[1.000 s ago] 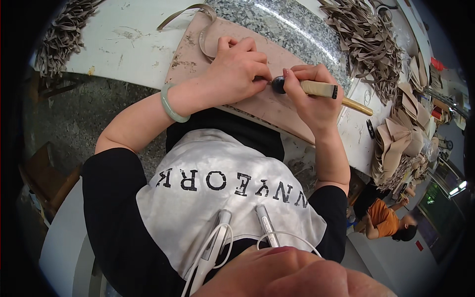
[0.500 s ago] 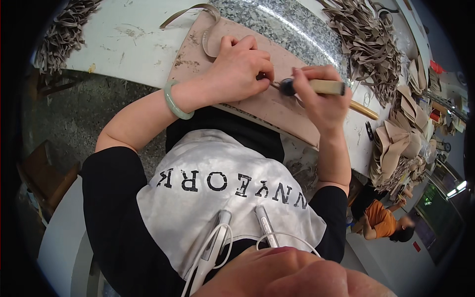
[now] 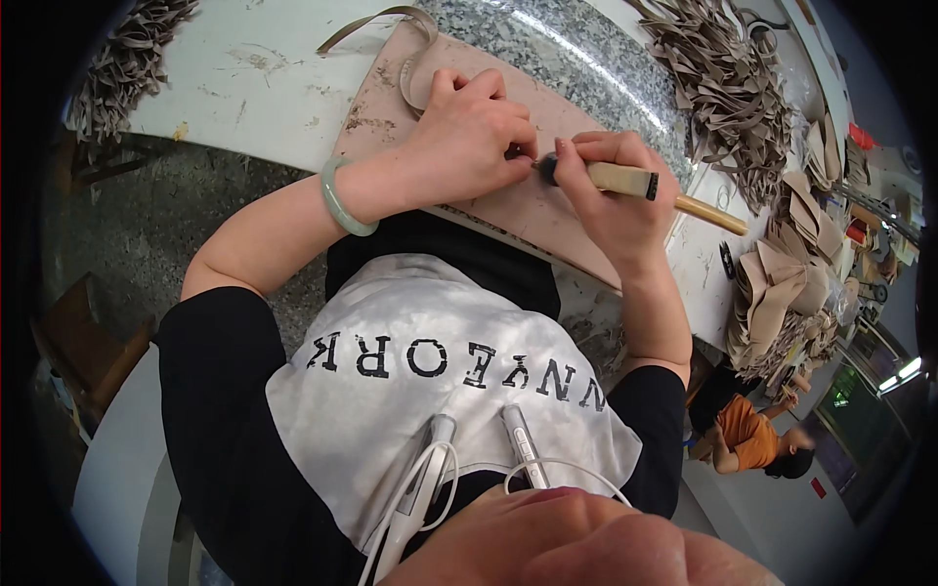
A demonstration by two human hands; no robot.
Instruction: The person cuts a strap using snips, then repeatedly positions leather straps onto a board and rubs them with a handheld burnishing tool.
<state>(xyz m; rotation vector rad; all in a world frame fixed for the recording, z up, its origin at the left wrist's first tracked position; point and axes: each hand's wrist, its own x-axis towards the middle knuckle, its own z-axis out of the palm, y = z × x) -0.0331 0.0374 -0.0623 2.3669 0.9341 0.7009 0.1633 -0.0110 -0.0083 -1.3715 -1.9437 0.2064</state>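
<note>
My left hand (image 3: 467, 137), with a pale green bangle (image 3: 342, 198) on the wrist, presses closed fingers onto a pinkish-brown work board (image 3: 547, 205) on the bench. What its fingertips pinch is hidden. My right hand (image 3: 614, 200) grips a small hammer (image 3: 625, 181) by its wooden handle; the dark round head sits right at my left fingertips. A curved beige leather strap (image 3: 415, 78) lies on the board just beyond my left hand.
The board rests on a white bench (image 3: 244, 68) with a speckled granite slab (image 3: 576, 49). Heaps of taupe leather strips (image 3: 728, 88) and folded pieces (image 3: 782, 293) lie at right, another heap (image 3: 122, 63) at far left. A person in orange (image 3: 747, 439) crouches lower right.
The hammer has swung slightly between frames, its head staying by my left fingertips. My left hand has stayed on the board.
</note>
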